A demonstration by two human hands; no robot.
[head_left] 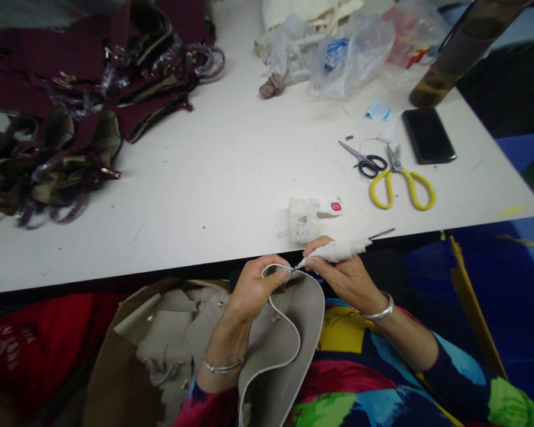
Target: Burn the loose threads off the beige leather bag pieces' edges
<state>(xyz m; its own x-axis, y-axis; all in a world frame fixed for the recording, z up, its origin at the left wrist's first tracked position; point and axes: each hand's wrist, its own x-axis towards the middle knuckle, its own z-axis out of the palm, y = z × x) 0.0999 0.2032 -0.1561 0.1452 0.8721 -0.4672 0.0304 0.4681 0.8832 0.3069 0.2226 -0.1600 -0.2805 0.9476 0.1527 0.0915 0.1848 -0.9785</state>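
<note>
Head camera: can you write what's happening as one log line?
left hand: pinches edge of beige piece; right hand: holds white-wrapped tool, tip at edge; table: yellow-handled scissors, phone

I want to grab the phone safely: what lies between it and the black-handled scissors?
In the head view, the blades of the yellow-handled scissors lie between phone and black-handled scissors, with a small white object near their tips.

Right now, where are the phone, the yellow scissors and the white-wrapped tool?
Phone (429, 136): head view, middle of the screen.
Yellow scissors (396, 168): head view, at the pivot.
White-wrapped tool (338, 251): head view, on its wrapped body.
</note>
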